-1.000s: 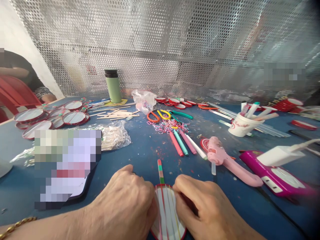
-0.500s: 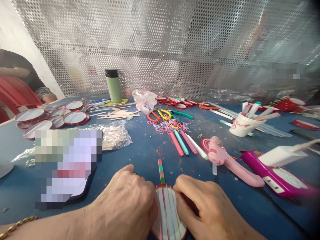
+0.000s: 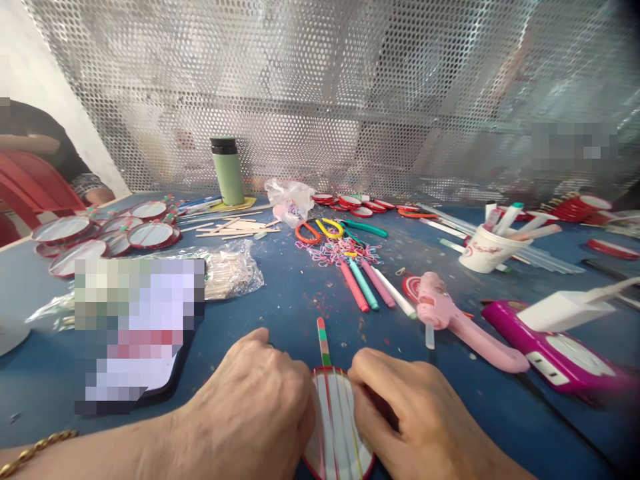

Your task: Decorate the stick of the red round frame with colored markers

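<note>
A round red-rimmed disc (image 3: pixel 336 427) lies at the bottom centre, pale inside, with several thin coloured bands stretched lengthwise over it. A flat craft stick (image 3: pixel 323 341), striped pink, green and brown, sticks out from its far edge. My left hand (image 3: pixel 257 400) is closed at the disc's left rim, its fingertips hidden beneath the knuckles. At the right rim my right hand (image 3: pixel 407 407) is also closed, with the thumb and curled fingers pressed against the edge. Beyond the stick are several markers (image 3: pixel 367 287) and a heap of small rubber bands (image 3: pixel 340 252).
To the left are a phone (image 3: pixel 165 333), a bag of sticks (image 3: pixel 230 273) and finished-looking red-rimmed discs (image 3: pixel 153 235). A pink glue gun (image 3: pixel 465 327), a purple power strip (image 3: pixel 565 347) and a paper cup (image 3: pixel 483 250) stand right. Scissors (image 3: pixel 330 229) and a green bottle (image 3: pixel 227 173) are farther back.
</note>
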Action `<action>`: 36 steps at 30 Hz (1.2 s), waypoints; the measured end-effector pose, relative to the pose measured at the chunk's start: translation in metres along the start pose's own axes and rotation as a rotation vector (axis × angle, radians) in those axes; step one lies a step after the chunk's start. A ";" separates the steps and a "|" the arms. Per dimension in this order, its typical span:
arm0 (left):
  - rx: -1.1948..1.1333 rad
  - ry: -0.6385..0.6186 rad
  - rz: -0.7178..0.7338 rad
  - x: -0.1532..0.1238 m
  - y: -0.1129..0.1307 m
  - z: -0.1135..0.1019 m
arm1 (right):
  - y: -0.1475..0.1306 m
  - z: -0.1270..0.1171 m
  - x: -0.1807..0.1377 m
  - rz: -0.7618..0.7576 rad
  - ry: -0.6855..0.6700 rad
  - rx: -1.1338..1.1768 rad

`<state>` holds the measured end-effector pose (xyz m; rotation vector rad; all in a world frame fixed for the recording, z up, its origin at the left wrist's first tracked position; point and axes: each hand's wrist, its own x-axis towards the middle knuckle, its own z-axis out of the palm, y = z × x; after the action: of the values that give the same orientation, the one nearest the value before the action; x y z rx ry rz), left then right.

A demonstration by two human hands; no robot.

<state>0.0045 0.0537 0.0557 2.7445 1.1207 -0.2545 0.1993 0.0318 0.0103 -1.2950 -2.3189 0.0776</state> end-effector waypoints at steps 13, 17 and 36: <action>0.017 -0.043 0.031 0.002 -0.003 0.002 | 0.001 -0.001 -0.001 0.000 0.006 0.020; 0.038 -0.075 0.051 0.002 -0.003 -0.002 | 0.000 -0.002 0.000 0.002 0.008 0.023; 0.052 -0.065 0.054 0.004 -0.004 0.003 | -0.001 -0.001 -0.001 -0.005 0.040 -0.023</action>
<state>0.0047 0.0587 0.0514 2.7847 1.0356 -0.3681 0.1989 0.0303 0.0113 -1.2906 -2.2953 0.0226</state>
